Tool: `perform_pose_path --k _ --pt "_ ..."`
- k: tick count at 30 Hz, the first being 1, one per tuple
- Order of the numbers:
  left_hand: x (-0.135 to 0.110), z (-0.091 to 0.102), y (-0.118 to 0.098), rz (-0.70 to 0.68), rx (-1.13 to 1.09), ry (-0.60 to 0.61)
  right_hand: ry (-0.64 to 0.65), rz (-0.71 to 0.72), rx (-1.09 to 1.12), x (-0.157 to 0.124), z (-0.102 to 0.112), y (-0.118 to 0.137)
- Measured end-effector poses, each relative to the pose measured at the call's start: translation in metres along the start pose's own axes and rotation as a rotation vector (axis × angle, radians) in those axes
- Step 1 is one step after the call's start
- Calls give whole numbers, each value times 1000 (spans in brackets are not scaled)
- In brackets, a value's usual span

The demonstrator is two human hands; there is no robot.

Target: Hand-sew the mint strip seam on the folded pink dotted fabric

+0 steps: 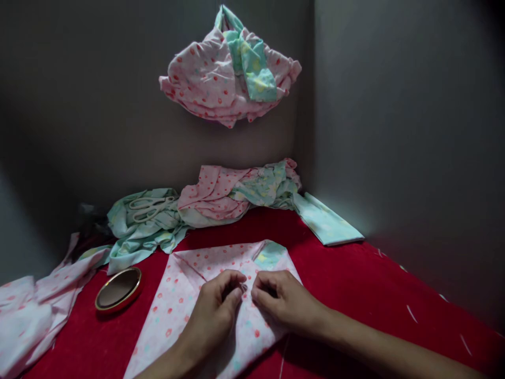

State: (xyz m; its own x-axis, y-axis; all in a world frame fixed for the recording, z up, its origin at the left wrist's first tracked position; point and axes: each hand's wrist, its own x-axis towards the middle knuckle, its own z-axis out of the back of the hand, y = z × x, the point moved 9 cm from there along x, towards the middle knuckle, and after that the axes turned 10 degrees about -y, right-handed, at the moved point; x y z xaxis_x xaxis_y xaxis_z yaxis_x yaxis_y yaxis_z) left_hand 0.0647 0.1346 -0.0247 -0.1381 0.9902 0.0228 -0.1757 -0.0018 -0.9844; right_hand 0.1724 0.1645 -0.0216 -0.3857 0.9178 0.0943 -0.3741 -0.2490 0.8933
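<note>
A pale pink cotton cloth printed with red and mint dots (173, 316) lies, folded at its far end, on a red cloth-covered surface (339, 295), running from the middle towards the near edge; a mint patch (272, 256) shows at its far right corner. Both hands are over it. The left hand (221, 302) has its fingers curled, thumb and forefinger tips close together beside a tiny pale loop; the right hand (282, 300) faces it, just apart, fingers bent and tips together. I cannot tell what either one grips.

Towards the left edge sits a round, dark brown, gold-rimmed object (119, 288), with a crumpled pale pink cloth (35, 316) near the left corner. Along the far edge, white-handled scissors (149, 199) rest on a rumpled mint cloth (122, 216), beside a pink dotted heap of fabric (216, 189). A flat folded mint cloth (331, 223) lies at the far right corner. Above, a gathered pink-and-mint garment (201, 73) hangs against the grey wall (394, 131)
</note>
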Motion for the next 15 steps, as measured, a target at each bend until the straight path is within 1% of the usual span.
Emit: perform_pose_path --k 3,6,8,9,11,12,15 --pt "1 -6 1 56 -113 55 41 55 -40 -5 -4 6" --pt "0 -12 2 110 -204 87 58 48 -32 -6 -5 4" --pt "1 -9 0 141 -262 66 66 25 -15 -6 -6 1" --pt "3 -4 -2 155 -293 39 71 8 -2 -6 -7 -1" --pt "10 12 -8 178 -358 -47 80 -41 34 -5 -7 -6" --pt "15 24 -12 186 -388 -104 82 -71 53 -4 -7 -8" --pt "32 71 -26 204 -455 -294 95 -168 96 -3 -6 -15"
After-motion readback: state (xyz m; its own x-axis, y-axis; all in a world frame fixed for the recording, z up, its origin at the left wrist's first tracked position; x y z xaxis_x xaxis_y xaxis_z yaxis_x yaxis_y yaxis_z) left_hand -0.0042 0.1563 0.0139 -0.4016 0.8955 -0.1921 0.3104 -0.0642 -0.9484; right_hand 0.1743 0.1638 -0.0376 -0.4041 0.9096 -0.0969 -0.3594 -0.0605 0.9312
